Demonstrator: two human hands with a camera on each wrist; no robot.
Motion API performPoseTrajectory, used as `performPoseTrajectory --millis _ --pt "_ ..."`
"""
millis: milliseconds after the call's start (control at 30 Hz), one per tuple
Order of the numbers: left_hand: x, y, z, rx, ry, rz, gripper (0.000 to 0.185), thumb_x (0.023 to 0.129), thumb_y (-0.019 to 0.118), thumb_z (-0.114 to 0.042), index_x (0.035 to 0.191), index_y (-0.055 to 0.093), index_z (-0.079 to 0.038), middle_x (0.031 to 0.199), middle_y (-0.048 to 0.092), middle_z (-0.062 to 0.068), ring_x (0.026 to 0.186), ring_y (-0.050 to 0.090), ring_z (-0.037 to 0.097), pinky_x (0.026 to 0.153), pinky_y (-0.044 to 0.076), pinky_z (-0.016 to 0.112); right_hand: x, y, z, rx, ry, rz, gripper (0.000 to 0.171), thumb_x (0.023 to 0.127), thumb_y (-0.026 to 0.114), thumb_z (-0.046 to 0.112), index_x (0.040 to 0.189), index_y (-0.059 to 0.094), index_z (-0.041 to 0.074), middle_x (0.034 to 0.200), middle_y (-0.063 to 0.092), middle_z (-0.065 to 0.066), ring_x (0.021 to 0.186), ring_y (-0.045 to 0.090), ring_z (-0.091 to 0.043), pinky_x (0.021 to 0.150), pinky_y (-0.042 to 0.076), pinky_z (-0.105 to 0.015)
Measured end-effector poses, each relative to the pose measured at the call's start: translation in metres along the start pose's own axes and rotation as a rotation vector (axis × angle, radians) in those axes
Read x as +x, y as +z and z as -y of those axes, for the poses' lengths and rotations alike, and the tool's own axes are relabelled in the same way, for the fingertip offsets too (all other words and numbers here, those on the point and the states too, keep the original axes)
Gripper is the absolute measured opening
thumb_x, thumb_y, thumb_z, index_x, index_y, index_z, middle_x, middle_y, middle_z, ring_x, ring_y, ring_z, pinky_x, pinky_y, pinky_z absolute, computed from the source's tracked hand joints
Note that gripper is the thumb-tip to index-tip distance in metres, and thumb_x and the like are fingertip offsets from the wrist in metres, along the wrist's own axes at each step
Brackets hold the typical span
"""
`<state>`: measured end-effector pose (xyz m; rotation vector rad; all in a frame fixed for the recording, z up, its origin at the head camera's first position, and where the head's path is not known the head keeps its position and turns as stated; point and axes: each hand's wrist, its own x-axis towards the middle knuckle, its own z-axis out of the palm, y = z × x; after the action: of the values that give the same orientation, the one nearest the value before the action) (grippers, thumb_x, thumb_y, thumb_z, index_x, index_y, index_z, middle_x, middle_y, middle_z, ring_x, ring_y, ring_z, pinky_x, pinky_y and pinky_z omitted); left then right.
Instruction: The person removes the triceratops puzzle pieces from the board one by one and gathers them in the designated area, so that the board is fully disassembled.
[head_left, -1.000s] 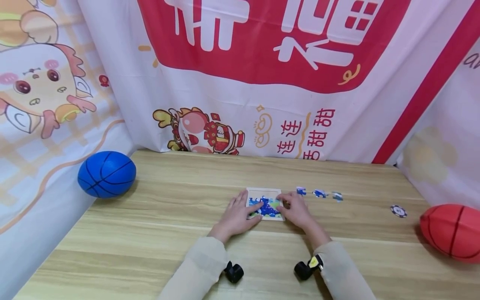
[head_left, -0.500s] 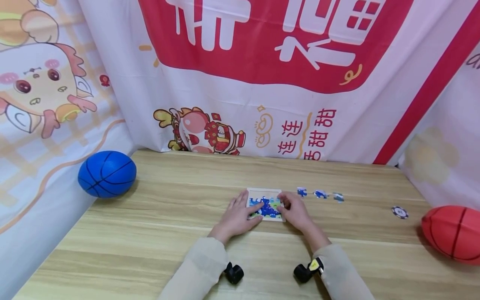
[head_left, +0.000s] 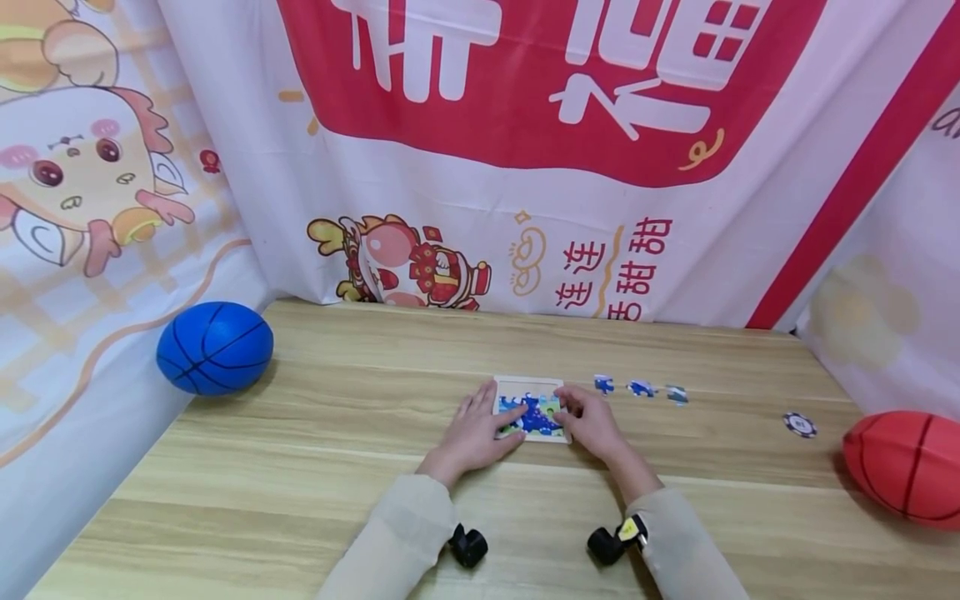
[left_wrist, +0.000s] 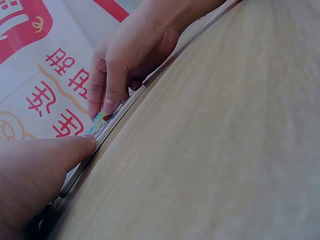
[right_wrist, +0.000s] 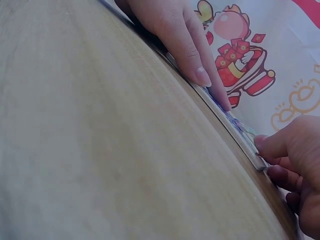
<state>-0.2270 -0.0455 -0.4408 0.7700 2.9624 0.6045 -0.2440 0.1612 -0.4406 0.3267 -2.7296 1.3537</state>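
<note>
left hand (head_left: 474, 429) lies flat with straight fingers, pinning the puzzle tray (head_left: 529, 387) steady, while right hand (head_left: 591, 419) presses a puzzle piece (head_left: 551, 410) in with curled fingertips.

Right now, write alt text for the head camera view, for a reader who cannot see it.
Two hands work a small jigsaw puzzle tray on a wooden table: the left hand rests flat on its left side, the right hand presses at its right edge. Three loose puzzle pieces lie to the right, with a blue ball far left and a red ball far right.
</note>
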Motion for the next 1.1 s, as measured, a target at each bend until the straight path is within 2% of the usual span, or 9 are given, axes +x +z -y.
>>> performPoseTrajectory --millis 200,433,667,833,1100 --pt "-0.001 -0.002 -0.001 -0.009 -0.001 0.006 0.049 0.086 0.037 -0.051 0.131 0.036 -0.03 0.141 0.002 0.019 0.128 -0.001 0.028 0.1 0.002 0.044 0.002 -0.003 0.0 0.051 0.03 -0.017 0.03 0.077 0.062 0.004 0.107 0.058 0.003 0.082 0.055 -0.006 0.076 0.049 -0.019 0.068 0.043 -0.03" --pt "0.0 0.0 0.0 -0.003 -0.005 0.006 0.049 0.086 0.036 -0.052 0.131 0.036 -0.031 0.141 0.002 0.018 0.128 -0.001 0.028 0.101 0.002 0.044 0.001 -0.021 -0.003 0.06 0.071 -0.013 0.031 0.078 0.062 0.007 0.109 0.058 0.005 0.086 0.055 -0.006 0.079 0.049 -0.02 0.069 0.043 -0.03" --pt "-0.001 -0.001 0.0 -0.006 -0.009 0.007 0.049 0.086 0.037 -0.051 0.13 0.037 -0.031 0.141 0.002 0.018 0.128 -0.001 0.027 0.101 0.002 0.043 -0.009 -0.051 -0.013 0.019 0.031 -0.037 0.03 0.079 0.061 0.005 0.108 0.057 0.001 0.087 0.056 -0.01 0.077 0.048 -0.021 0.062 0.042 -0.03" --pt "-0.001 -0.003 0.0 -0.01 -0.014 0.004 0.048 0.086 0.038 -0.05 0.13 0.037 -0.031 0.141 0.002 0.018 0.128 -0.001 0.027 0.101 0.002 0.043 -0.017 -0.069 -0.018 0.026 -0.004 -0.059 0.03 0.079 0.06 0.003 0.109 0.057 -0.002 0.087 0.056 -0.012 0.077 0.048 -0.022 0.063 0.042 -0.03" --pt "-0.001 0.0 0.001 -0.001 -0.007 0.005 0.049 0.086 0.036 -0.053 0.13 0.036 -0.033 0.141 0.001 0.017 0.128 -0.003 0.026 0.101 0.001 0.042 -0.033 -0.092 -0.033 0.032 -0.038 -0.104 0.03 0.081 0.058 0.005 0.11 0.055 -0.004 0.087 0.055 -0.013 0.074 0.048 -0.016 0.062 0.042 -0.024"
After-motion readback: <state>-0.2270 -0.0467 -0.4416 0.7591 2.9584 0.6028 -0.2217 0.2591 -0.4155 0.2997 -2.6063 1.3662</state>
